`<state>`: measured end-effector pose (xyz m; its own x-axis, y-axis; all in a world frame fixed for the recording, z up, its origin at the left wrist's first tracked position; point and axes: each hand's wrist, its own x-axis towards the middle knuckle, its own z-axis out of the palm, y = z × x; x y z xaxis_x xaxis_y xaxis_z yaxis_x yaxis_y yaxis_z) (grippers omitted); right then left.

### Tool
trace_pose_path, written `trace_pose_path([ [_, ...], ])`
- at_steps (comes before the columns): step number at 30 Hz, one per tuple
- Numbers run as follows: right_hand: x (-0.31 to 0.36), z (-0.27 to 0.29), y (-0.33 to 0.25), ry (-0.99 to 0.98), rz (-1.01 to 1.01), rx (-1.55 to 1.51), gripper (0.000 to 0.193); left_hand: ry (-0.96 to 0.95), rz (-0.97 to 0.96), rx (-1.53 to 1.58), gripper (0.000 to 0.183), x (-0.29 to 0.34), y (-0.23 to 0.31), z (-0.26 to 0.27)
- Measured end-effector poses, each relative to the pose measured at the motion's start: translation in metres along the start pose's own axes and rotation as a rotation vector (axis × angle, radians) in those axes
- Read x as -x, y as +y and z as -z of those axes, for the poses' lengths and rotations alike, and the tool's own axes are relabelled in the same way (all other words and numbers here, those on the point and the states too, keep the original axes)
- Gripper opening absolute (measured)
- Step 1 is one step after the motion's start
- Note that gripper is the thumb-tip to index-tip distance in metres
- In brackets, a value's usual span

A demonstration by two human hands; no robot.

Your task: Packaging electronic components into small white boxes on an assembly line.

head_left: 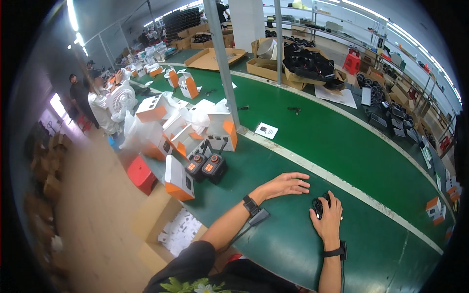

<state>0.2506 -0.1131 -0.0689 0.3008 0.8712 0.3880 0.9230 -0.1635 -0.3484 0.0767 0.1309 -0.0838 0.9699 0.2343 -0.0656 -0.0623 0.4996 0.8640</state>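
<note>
My right hand (330, 219) rests low over the green table (288, 234), its fingers curled round a bundled black cable (318, 208). Palm down, my left hand (286, 186) stretches out just left of it with its fingers spread and nothing in them. Further left, two black box-shaped devices (214, 167) with orange buttons and short antennas stand side by side. Beside them is a white and orange carton (180, 178). Behind the devices several opened cartons (222, 131) crowd together with white plastic bags (141, 131).
A green conveyor belt (312, 132) runs beyond a pale metal edge, carrying a white printed card (266, 130) and small cables (294, 110). A metal post (223, 63) rises at that edge. An open cardboard box (159, 210) with white papers and a red stool (141, 175) stand lower left.
</note>
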Motion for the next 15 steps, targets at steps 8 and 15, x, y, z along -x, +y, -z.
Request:
trace_pose_path([
  [8,-0.005,0.005,-0.014,-0.054,0.007,-0.056,0.061,-0.008,-0.045,0.086,0.057,0.019,0.001,0.001],
  [15,0.003,0.026,-0.026,-0.087,0.015,0.064,0.058,0.012,-0.032,0.069,0.056,0.015,-0.01,-0.007],
])
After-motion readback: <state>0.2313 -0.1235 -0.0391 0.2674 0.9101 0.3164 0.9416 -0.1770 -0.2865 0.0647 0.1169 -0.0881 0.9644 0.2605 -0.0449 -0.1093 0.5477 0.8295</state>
